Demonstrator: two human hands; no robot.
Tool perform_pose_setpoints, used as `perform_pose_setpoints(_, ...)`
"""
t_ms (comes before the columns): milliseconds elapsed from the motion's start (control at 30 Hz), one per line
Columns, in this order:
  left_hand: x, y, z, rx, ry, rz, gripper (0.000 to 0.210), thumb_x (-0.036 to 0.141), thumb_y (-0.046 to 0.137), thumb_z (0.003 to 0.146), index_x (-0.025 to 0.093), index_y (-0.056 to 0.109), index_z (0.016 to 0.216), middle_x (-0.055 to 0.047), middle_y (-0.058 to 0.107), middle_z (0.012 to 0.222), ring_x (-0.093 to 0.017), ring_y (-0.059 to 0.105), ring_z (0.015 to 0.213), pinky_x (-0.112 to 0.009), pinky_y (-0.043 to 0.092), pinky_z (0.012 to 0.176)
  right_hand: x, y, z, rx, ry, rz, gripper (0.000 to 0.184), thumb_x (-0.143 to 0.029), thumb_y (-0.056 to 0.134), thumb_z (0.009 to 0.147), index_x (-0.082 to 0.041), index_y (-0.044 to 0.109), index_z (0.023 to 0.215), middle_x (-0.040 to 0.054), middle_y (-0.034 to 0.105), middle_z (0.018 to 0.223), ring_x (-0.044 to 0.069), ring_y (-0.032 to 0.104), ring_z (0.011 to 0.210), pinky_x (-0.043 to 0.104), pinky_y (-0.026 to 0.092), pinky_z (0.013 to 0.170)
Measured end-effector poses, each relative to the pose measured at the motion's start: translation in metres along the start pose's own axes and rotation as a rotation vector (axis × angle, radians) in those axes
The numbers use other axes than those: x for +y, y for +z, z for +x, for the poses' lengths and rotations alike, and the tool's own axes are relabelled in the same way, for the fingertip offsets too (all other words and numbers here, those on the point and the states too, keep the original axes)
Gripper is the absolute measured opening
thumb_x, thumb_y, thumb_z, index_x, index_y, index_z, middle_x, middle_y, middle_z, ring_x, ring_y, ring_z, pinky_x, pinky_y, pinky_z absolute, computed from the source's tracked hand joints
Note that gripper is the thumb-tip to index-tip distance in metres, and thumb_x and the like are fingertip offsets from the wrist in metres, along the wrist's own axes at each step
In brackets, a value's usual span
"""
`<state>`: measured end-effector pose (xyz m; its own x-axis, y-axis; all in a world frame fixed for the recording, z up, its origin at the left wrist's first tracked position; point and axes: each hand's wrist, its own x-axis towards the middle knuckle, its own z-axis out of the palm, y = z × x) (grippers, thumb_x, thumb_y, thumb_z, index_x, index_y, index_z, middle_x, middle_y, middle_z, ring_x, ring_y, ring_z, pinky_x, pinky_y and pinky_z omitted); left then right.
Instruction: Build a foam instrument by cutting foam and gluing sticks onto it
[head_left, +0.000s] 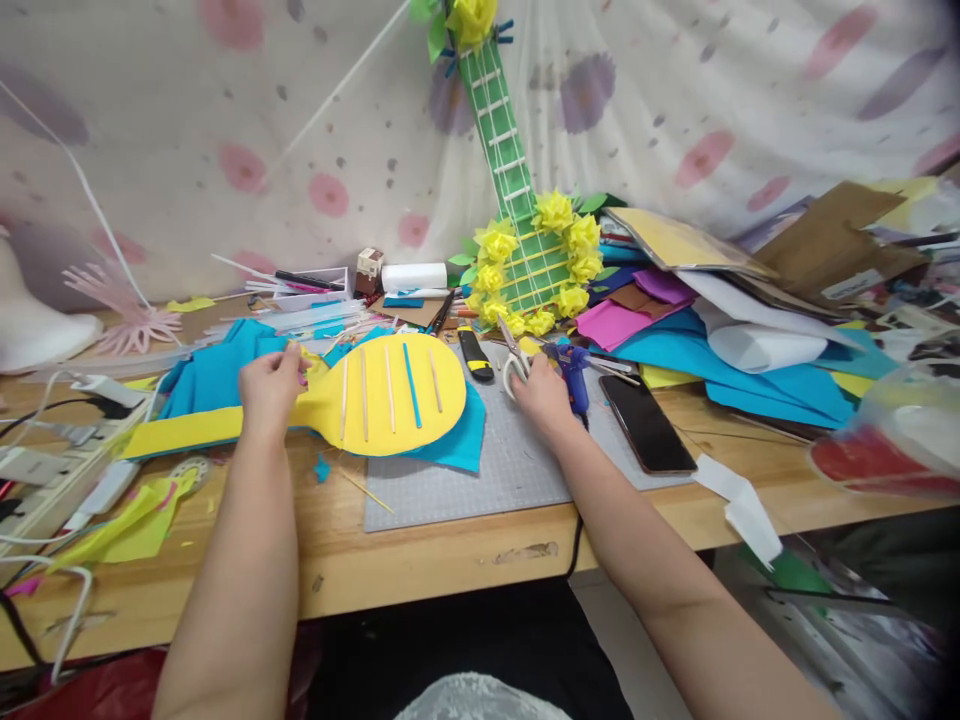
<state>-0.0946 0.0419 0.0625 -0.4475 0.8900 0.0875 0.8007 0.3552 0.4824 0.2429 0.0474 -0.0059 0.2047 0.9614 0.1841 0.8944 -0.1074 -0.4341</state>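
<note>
The wooden surface [450, 562] is carrying a grey cutting mat [525, 470] near the middle of its front edge, and a green guitar shape [513, 175] is standing toward its back edge. The yellow guitar-shaped piece [375, 400] is lying over the mat's left edge, its neck pointing toward the surface's left end. The left hand [268, 388] is hanging over that neck, fingertips pinching together; whether anything is between them I cannot tell. The right hand [543, 395] is gripping the handles of the scissors [516, 352] near the mat's back edge, beside the blue glue gun [574, 380]. Good handling is probably calling for a lift straight up by the handles, tips facing away, clear of the glue gun's nozzle. Five thin strips [412, 385] are lying across the yellow body, so a light touch is likely sparing them.

At the surface's back right corner, a cardboard envelope [844, 240] is bearing a white label [853, 285], too blurred for reading. Print on the small box [369, 270] near the back edge is also staying illegible.
</note>
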Motion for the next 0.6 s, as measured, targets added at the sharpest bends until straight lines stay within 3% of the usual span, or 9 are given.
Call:
perform_pose_setpoints(67, -0.019, 0.008, -0.003, 0.226, -0.037, -0.193, 0.044, 0.048, 0.034, 0.082, 0.018, 0.063, 0.071, 0.001, 0.062, 0.062, -0.014, 0.053, 0.064, -0.024, 0.037, 0.057, -0.002, 0.000, -0.002, -0.013, 0.001, -0.067, 0.030, -0.028, 0.051, 0.077, -0.010, 0.045, 0.101, 0.0187, 0.059, 0.097, 0.027, 0.057, 0.086, 0.032, 0.038, 0.069)
perform_pose_setpoints(133, -0.030, 0.016, -0.005, 0.394, -0.062, -0.247, 0.042, 0.046, 0.038, 0.081, 0.017, 0.062, 0.062, -0.002, 0.061, 0.060, -0.014, 0.052, 0.062, -0.025, 0.037, 0.058, -0.002, 0.000, -0.004, -0.035, -0.001, -0.121, 0.030, -0.031, 0.049, 0.078, -0.011, 0.046, 0.100, 0.0162, 0.060, 0.096, 0.026, 0.057, 0.085, 0.031, 0.038, 0.069)
perform_pose_setpoints(367, -0.053, 0.021, 0.000, 0.607, 0.075, -0.278, 0.027, 0.034, 0.048, 0.077, 0.015, 0.065, 0.087, -0.005, 0.059, 0.074, -0.017, 0.053, 0.074, -0.029, 0.042, 0.072, 0.002, 0.003, -0.001, -0.060, -0.060, -0.236, 0.027, -0.035, 0.051, 0.078, -0.015, 0.053, 0.096, 0.0123, 0.059, 0.101, 0.023, 0.055, 0.094, 0.029, 0.039, 0.075)
perform_pose_setpoints(467, -0.066, 0.019, 0.006, 0.560, 0.185, -0.242, 0.028, 0.018, 0.048, 0.072, 0.015, 0.063, 0.096, -0.005, 0.060, 0.078, -0.018, 0.054, 0.083, -0.031, 0.043, 0.079, 0.001, 0.002, -0.002, -0.062, -0.041, -0.269, 0.030, -0.034, 0.052, 0.077, -0.012, 0.053, 0.097, 0.0143, 0.058, 0.103, 0.024, 0.055, 0.095, 0.029, 0.040, 0.076)
perform_pose_setpoints(600, -0.078, 0.013, 0.008, 0.260, 0.305, -0.142, 0.042, 0.006, 0.047, 0.061, 0.018, 0.063, 0.097, -0.005, 0.063, 0.094, -0.019, 0.056, 0.091, -0.033, 0.043, 0.086, -0.005, -0.002, -0.003, -0.069, -0.046, -0.308, 0.033, -0.032, 0.051, 0.078, -0.008, 0.052, 0.101, 0.0168, 0.058, 0.103, 0.025, 0.055, 0.095, 0.030, 0.041, 0.076)
